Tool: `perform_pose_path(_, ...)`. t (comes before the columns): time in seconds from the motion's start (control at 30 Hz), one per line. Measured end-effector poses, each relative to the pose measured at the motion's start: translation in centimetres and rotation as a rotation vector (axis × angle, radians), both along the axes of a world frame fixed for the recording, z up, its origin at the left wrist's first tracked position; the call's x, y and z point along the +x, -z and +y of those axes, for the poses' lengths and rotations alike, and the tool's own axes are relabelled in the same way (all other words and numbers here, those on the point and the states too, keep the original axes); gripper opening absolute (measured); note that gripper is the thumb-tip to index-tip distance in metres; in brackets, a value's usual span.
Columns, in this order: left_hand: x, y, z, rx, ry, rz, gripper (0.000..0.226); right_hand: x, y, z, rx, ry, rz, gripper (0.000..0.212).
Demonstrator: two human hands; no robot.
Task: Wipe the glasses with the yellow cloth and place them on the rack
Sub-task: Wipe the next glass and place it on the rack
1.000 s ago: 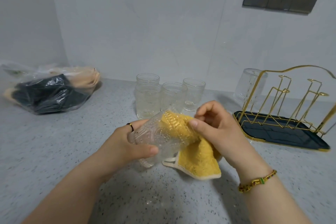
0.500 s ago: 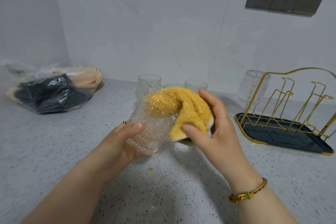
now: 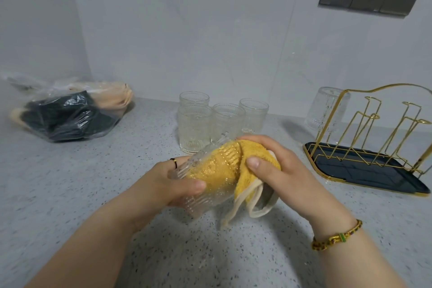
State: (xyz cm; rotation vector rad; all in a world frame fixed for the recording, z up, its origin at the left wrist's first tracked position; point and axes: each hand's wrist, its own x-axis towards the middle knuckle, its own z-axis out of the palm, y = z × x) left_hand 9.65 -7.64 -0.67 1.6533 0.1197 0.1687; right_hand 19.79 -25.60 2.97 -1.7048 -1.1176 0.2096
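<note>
Now the glass [image 3: 203,203] lies on its side above the bench [image 3: 70,194], ribbed base toward the left and mouth toward the right. Half a second ago it stood nearly upright in the grip, with the yellow cloth [image 3: 257,154] draped over its rim. The cloth has since gone well inside and shows yellow through the patterned wall.

The left hand [image 3: 168,184] grips the glass round its base end, thumb across the front and fingers curled behind. The right hand [image 3: 280,175] pinches the bunched cloth at the mouth, thumb on top. A second ago the glass lay much as it does now, so I judge it is being rocked and turned against the cloth. The wiping of this one is in hand, not finished.

One upturned glass [image 3: 327,110] already sits at the left end of the gold rack [image 3: 364,138]. Four more glasses [image 3: 195,124] wait upright at the back of the bench, so most of the job is left.

The right hand's other fingers are lost behind the cloth, so I cannot tell how far they reach into the glass. The rim is covered too. The rack's right end is cut off by the frame edge. Whether the upturned glass sits over a peg or merely beside the wire is hard to make out. A crumpled plastic bag [image 3: 67,114] at far left holds something dark, unclear what.
</note>
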Motion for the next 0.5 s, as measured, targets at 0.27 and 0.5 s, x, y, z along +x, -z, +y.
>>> perform_pose_path(0.27, 0.3, 0.3, -0.6, -0.043, 0.010, 0.062, 0.044, -0.2, 0.4, 0.1, -0.074, 0.090, 0.038, 0.060)
perform_pose_path(0.5, 0.4, 0.0, -1.4, -0.145, -0.079, -0.190, 0.083, -0.2, 1.3, 1.3, 0.227, 0.205, 0.370, 0.071)
